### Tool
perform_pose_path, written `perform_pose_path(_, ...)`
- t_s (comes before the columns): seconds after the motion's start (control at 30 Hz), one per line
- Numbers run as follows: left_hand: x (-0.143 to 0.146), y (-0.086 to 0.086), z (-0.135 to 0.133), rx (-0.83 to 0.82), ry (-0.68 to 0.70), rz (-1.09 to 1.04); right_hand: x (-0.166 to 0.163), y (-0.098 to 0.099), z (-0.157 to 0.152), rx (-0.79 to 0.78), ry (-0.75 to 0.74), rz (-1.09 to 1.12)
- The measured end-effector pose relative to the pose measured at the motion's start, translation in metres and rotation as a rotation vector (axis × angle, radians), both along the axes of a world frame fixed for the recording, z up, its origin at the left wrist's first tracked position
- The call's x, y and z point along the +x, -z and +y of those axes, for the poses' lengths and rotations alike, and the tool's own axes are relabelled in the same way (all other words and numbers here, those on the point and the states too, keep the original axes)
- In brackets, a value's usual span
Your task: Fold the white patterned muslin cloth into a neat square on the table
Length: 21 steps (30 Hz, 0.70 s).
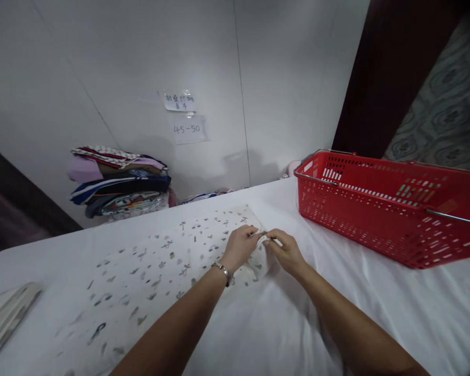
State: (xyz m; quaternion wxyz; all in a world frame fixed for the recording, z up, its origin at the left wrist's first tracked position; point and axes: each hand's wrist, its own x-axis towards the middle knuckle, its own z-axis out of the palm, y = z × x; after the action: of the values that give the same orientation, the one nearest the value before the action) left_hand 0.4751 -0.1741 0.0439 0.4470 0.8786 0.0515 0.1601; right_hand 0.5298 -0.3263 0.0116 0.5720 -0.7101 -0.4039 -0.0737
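A thin white cloth (160,266) printed with small grey and brown figures lies spread over the white sheet. Its right edge is bunched up between my two hands. My left hand (239,244), with a metal watch or bracelet at the wrist, pinches the gathered edge. Close beside it, my right hand (286,250) grips the same edge between thumb and fingers. The fingertips nearly meet, and the cloth rises a little off the surface there. What lies under the bunched part is hidden.
A red plastic basket (356,209) with metal handles stands at the right. Folded fabric (8,318) lies at the left front edge. Behind the bed-like surface (376,324) are a pile of folded clothes (121,183) and a wall with two paper notes (190,129).
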Motion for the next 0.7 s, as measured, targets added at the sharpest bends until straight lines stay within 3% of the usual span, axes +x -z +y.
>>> perform_pose_path(0.2, -0.014, -0.005, -0.002, -0.148, 0.093, 0.066, -0.007, -0.004, 0.002, 0.030, -0.004, 0.130)
perform_pose_path(0.7, -0.029, -0.015, -0.008, 0.054, 0.170, -0.037, -0.005, -0.004, 0.000, 0.047, 0.016, 0.140)
